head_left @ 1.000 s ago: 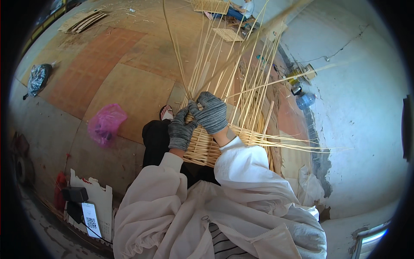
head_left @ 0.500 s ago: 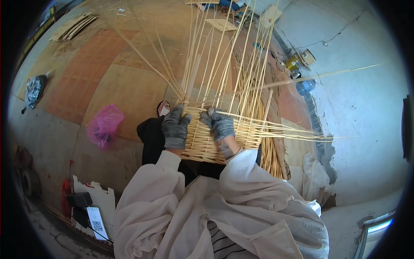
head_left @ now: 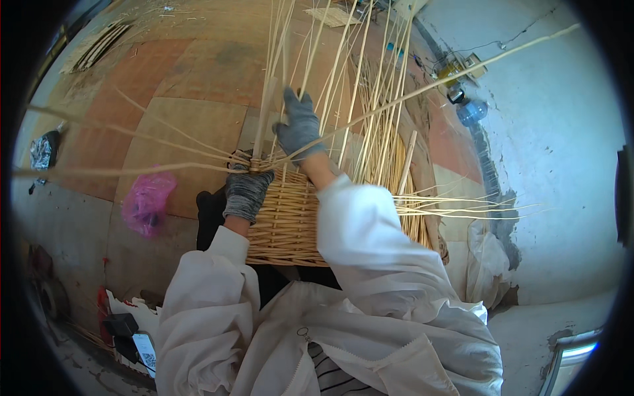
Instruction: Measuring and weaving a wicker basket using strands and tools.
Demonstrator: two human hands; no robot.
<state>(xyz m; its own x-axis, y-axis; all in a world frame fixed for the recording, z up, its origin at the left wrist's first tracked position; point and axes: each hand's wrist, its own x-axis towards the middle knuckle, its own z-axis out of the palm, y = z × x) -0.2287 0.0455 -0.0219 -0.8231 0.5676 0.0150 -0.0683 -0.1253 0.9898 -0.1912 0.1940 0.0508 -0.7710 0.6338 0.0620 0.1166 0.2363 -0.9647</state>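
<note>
A half-woven wicker basket [head_left: 290,221] of pale straw-coloured rods rests against my lap, its long upright stakes [head_left: 356,72] fanning away from me. My left hand [head_left: 246,190], in a grey knit glove, presses on the basket's woven rim where several rods cross. My right hand [head_left: 300,125], gloved the same, reaches further out and closes around upright rods above the weave. Loose rods [head_left: 132,168] stick out sideways to the left and right. White sleeves cover both my forearms.
A pink plastic bag [head_left: 146,201] lies on the floor to the left. A plastic bottle [head_left: 473,111] and small items sit by the pale wall at the right. A bundle of spare rods [head_left: 409,178] lies beside the basket. Cardboard sheets cover the floor ahead.
My right hand has moved from the basket rim up and away along the upright rods. The left hand has stayed at the rim. The view has tilted closer to the basket.
</note>
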